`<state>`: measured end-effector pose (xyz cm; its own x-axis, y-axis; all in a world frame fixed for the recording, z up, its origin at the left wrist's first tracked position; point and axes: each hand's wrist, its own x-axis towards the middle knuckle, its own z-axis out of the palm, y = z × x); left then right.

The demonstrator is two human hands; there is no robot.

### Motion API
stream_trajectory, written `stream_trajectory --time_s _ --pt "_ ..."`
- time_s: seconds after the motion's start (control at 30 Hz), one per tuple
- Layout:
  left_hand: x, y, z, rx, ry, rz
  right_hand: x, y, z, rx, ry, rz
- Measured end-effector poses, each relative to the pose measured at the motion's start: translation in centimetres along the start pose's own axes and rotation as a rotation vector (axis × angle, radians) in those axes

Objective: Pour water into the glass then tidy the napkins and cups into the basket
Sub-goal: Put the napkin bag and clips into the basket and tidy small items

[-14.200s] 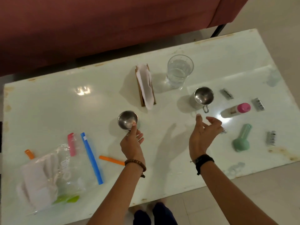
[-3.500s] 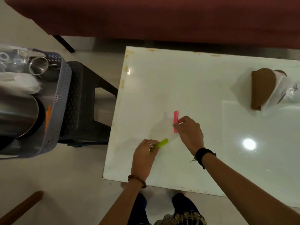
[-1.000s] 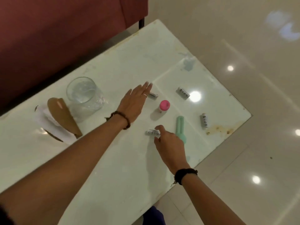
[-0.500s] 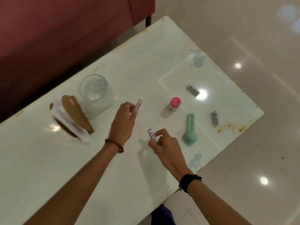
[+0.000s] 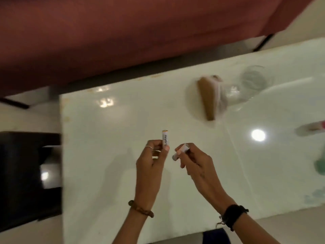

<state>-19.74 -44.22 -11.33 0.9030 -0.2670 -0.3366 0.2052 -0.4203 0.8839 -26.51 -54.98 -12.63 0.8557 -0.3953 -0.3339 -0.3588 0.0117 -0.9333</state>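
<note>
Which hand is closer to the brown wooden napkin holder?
Right. The right hand, pinching a small white tube, sits just below the brown wooden napkin holder. The left hand, holding another white tube, is farther to the left.

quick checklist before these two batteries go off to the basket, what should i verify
1. Left hand grips its battery firmly: ok, pinched upright between thumb and fingers.
2. Right hand grips the second battery: ok, held tilted in the fingertips.
3. Both batteries clear of the table: ok, lifted above it.
4. Basket in sight for the drop: not ok, it is out of view.
5. Glass upright beside the napkin holder: cannot tell, the picture is blurred there.
6. Table tidied: not ok, a pink-capped bottle and a green item remain at the right edge.
</note>
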Motion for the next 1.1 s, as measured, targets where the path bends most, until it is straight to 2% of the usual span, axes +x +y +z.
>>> stream_trajectory --time_s 0.23,0.37,0.47,0.63,0.73,0.87,0.97,1.1 --pt "-0.9 -5.1 -22.3 -0.012 0.337 -0.081 -0.4 -6.2 22.2 -0.080 -0.244 -0.100" --pt "-1.8 -9.5 -35.8 0.128 0.634 -0.090 0.2 -9.3 35.5 -0.066 -0.458 -0.173" --pt "-1.9 -12.1 -42.4 0.248 0.741 -0.183 1.1 -10.7 43.3 -0.172 -0.561 -0.265" --pt "0.5 -14.7 -45.5 0.403 0.602 -0.256 2.6 -10.8 51.6 -0.658 -0.478 -0.443" --pt "2.7 -15.2 -45.3 0.491 0.540 -0.313 3.9 -10.3 53.3 -0.951 -0.413 -0.534" --pt "5.7 -16.1 -45.3 0.557 0.482 -0.317 4.9 -10.0 54.8 -1.186 -0.378 -0.599" --pt "7.0 -17.0 -45.3 0.608 0.441 -0.321 5.4 -9.7 55.2 -1.281 -0.390 -0.596" --pt "7.5 -17.8 -45.2 0.687 0.393 -0.298 5.6 -9.7 55.0 -1.256 -0.437 -0.593"
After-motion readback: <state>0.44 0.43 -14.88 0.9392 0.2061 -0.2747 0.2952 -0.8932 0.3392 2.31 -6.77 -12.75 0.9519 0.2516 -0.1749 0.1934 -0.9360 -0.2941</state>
